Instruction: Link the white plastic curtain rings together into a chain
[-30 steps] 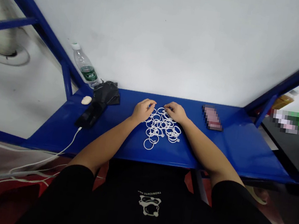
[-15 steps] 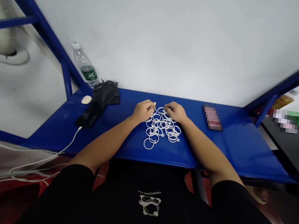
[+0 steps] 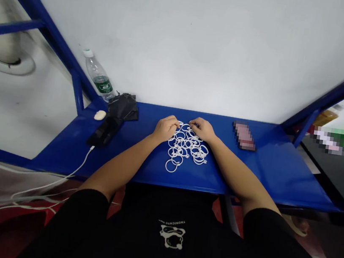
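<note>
Several thin white rings with small loops, like curtain rings [image 3: 199, 154], lie in an overlapping cluster on the blue tabletop [image 3: 262, 171]. At the cluster's far left edge my left hand [image 3: 166, 129] is closed, thumb and forefinger pinching a white ring [image 3: 180, 123]. Opposite it, my right hand [image 3: 203, 130] is closed too, its fingertips curled at the rim of another white ring [image 3: 186, 124]. Part of the cluster is hidden under the right palm. Two rings lie nearest to me, at the near end of the cluster.
On the left are a plastic bottle [image 3: 103, 85], a crumpled black bag [image 3: 124, 106], a black device [image 3: 105, 131] with a white cable [image 3: 82, 161], and a whitish lump [image 3: 100, 115]. To the right lies a phone [image 3: 244, 135]. A white wall [image 3: 187, 63] and blue frame bars [image 3: 334, 88] enclose the table.
My left hand has turned slightly, and the ring at its fingertips now lies flatter and nearer the right hand. My right hand has stayed almost still.
</note>
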A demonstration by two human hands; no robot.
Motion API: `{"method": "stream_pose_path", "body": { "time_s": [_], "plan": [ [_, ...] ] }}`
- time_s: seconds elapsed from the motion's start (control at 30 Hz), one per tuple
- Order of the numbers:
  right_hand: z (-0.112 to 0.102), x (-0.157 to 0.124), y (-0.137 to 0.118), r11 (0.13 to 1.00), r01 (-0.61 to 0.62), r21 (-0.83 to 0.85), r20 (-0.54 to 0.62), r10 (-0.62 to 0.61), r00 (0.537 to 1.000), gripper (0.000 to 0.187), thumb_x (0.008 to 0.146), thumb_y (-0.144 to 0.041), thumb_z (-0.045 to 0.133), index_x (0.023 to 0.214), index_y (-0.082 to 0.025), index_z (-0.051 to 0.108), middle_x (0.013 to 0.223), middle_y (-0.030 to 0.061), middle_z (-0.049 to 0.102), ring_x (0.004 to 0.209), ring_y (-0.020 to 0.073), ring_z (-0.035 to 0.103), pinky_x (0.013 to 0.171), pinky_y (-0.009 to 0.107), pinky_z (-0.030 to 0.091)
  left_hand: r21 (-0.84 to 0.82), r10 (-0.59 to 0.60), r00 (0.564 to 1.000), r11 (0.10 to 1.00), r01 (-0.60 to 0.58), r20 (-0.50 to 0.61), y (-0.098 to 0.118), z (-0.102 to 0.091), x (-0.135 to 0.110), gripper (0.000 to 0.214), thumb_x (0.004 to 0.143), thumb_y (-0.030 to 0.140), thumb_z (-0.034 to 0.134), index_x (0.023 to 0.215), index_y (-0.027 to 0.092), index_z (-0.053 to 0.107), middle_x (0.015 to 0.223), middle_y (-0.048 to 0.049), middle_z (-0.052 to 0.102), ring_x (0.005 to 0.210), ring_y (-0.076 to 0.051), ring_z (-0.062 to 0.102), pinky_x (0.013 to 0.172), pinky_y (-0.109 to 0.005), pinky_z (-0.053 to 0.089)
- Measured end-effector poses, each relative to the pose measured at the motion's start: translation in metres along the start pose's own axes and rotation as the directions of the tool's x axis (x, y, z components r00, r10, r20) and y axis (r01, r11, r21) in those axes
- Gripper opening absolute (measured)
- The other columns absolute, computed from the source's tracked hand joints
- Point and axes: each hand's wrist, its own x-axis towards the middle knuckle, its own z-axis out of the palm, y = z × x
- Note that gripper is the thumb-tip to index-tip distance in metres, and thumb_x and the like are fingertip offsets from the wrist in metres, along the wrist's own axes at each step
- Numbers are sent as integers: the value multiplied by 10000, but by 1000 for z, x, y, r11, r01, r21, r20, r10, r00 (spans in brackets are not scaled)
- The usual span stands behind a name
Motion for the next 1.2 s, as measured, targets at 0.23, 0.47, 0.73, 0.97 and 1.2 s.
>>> {"method": "stream_pose_path", "body": {
  "time_s": [0.23,0.47,0.73,0.97,1.2],
  "plan": [
    [2,0,2,1000,6,-9,-5,-6,1000,269,952,-254,600,1105,-234,820,1121,69,798,1020,242,733,945,358,563,2,-132,991,991,132,29,-2,4,2,400,923,101,605,1266,241,756,1161,-44,814,983,-188,749,931,-328,591],
    [1,0,1,1000,-1,1,-5,1,1000,274,953,-262,595,1101,-228,823,1126,76,795,996,243,729,936,366,566,20,24,983,999,-28,183,-14,7,5,222,941,158,674,1079,243,824,1207,-58,811,1129,-225,736,1092,-435,539],
    [1,0,-1,998,-52,-27,-3,52,999,313,966,-288,586,1184,-201,794,1130,102,792,986,260,716,912,380,561,145,9,899,986,-81,439,6,-12,-2,621,917,649,738,1444,327,673,1665,-85,502,1561,-373,413,1279,-589,302],
    [1,0,-2,998,-59,-32,-8,58,998,292,966,-272,597,1176,-195,785,1130,98,793,986,247,717,913,354,553,169,-33,721,979,-117,692,35,-13,-18,1267,682,904,746,1706,288,325,1814,-121,84,1671,-470,17,1339,-642,32],
    [1,0,-2,996,-85,-18,-6,84,996,328,966,-267,600,1242,-187,760,1128,96,796,957,248,720,903,365,556,197,-81,608,972,-126,790,43,-24,-15,1406,690,911,711,1756,249,78,1794,-104,-145,1649,-475,-152,1332,-652,-62]
  ]
}}
